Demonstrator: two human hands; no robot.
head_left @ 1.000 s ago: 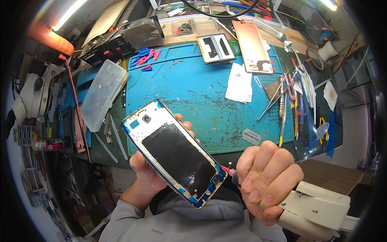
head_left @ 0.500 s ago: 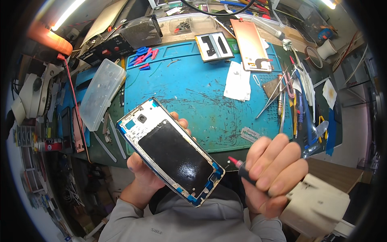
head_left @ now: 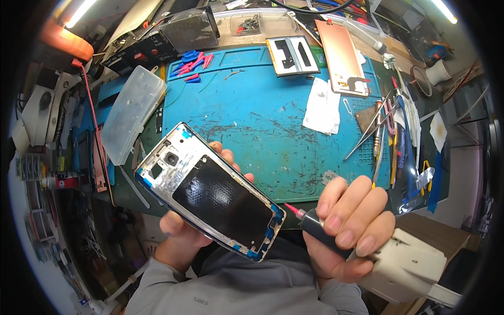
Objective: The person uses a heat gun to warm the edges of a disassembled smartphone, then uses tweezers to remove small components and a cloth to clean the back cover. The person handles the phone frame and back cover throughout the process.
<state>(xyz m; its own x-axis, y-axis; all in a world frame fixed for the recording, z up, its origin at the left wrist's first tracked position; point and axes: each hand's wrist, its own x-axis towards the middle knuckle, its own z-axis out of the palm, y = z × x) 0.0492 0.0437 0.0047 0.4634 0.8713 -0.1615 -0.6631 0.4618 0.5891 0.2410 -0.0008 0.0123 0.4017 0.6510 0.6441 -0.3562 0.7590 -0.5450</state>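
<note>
My left hand (head_left: 181, 231) grips a phone frame (head_left: 215, 197) tilted above the near edge of the mat, thumb on its near-left side and fingers along its far-right side. The frame has a black middle panel, silvery borders, a round camera hole and blue patches at both ends. In my right hand (head_left: 352, 231) is a dark glue syringe with a pink needle tip (head_left: 295, 211). The tip points at the frame's lower right corner, with a small gap in this view. My fingers wrap round the barrel and hide part of it.
A worn blue work mat (head_left: 252, 131) covers the bench. Tweezers (head_left: 367, 126) and other tools lie right, beside white tissue (head_left: 322, 106). A copper-coloured panel (head_left: 340, 55), a clear plastic case (head_left: 134, 115) and pink-and-blue tips (head_left: 191, 65) surround it. A beige boxy object (head_left: 404, 268) stands behind my right hand.
The phone frame has shifted left and tipped slightly in my left hand. My right hand has moved a little left with the syringe, showing more barrel. The whole view has turned slightly.
</note>
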